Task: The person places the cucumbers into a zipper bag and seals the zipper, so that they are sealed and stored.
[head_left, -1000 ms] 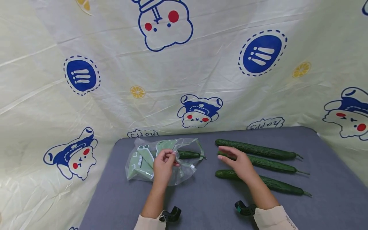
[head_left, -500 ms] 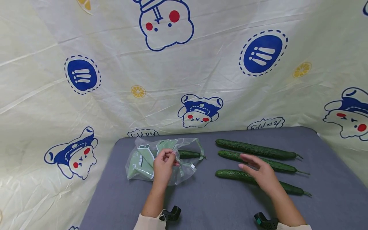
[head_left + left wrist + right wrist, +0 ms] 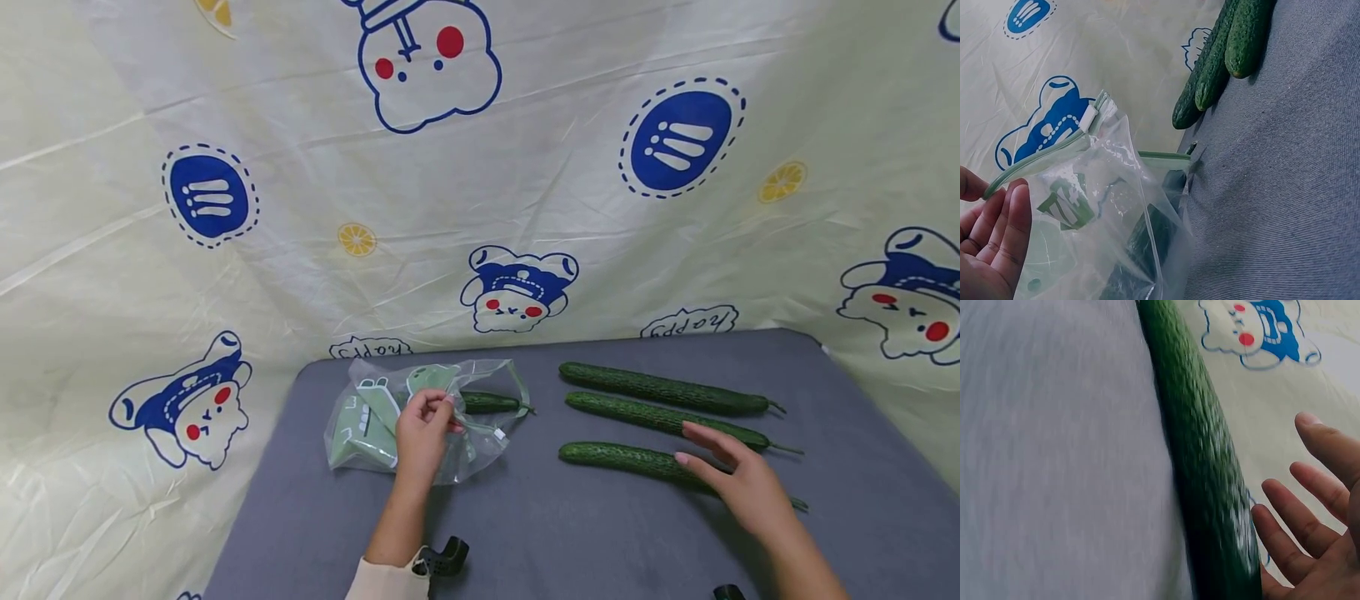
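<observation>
My left hand [image 3: 423,429] pinches the zip edge of a clear zipper bag [image 3: 480,454] with pale green print, its mouth facing right. A cucumber [image 3: 491,403] lies inside, its stem end poking out at the mouth. In the left wrist view thumb and fingertips grip the green zip strip near a white slider [image 3: 1088,117]. My right hand [image 3: 746,479] hovers over the stem end of the nearest loose cucumber [image 3: 630,460], fingers spread and holding nothing. Behind that lie a middle cucumber [image 3: 645,410] and a far cucumber [image 3: 652,383].
A grey cloth covers the table [image 3: 555,533]. A whitish printed sheet [image 3: 420,183] hangs right behind the table's far edge and runs down both sides. A black wrist mount [image 3: 446,557] sits on the left forearm.
My right hand has moved right and toward me, from the left ends of the loose cucumbers to the nearest one's stem end. The left hand and bag have stayed in place.
</observation>
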### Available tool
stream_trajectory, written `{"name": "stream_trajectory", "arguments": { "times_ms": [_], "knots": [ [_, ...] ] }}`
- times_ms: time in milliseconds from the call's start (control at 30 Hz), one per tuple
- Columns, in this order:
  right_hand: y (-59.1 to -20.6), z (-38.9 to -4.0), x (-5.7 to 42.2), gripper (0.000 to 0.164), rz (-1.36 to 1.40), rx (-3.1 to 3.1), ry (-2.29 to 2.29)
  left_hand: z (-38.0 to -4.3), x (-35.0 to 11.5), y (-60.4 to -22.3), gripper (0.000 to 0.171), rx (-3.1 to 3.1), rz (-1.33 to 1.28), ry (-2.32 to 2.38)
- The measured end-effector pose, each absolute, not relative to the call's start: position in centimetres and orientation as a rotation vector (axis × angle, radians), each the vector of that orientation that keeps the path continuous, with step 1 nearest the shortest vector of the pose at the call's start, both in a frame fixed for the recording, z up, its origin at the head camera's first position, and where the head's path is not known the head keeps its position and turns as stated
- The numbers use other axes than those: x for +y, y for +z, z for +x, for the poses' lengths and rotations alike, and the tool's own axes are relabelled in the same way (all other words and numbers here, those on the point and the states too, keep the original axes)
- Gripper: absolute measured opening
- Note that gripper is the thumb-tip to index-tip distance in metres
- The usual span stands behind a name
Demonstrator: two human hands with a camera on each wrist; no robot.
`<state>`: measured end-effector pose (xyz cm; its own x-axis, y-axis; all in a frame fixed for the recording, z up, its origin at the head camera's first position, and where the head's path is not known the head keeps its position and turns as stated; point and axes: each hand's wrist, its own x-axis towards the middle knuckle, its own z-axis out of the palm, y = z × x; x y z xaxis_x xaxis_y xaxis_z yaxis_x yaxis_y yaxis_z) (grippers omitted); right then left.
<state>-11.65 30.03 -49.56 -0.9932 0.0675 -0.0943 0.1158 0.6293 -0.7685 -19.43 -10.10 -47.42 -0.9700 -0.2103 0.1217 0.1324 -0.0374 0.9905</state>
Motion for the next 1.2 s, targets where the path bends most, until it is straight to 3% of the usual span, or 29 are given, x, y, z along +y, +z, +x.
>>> {"name": "stream_trajectory", "arguments": {
  "times_ms": [300, 633, 1200],
  "knots": [
    [-50.2, -10.9, 32.7, 0.077, 0.287, 2.769, -1.268, -19.6, -10.3, -47.4, 0.012, -1.995, 0.078, -2.101],
    [-50.8, -10.8, 34.1, 0.092, 0.361, 2.722, -1.136, -19.5, -10.4, -47.4, 0.013, -1.994, 0.086, -2.120],
    [-52.1, -11.2, 34.7, 0.093, 0.270, 2.712, -0.947, -19.8, -10.5, -47.7, 0.012, -1.985, 0.057, -2.110]
  ]
}}
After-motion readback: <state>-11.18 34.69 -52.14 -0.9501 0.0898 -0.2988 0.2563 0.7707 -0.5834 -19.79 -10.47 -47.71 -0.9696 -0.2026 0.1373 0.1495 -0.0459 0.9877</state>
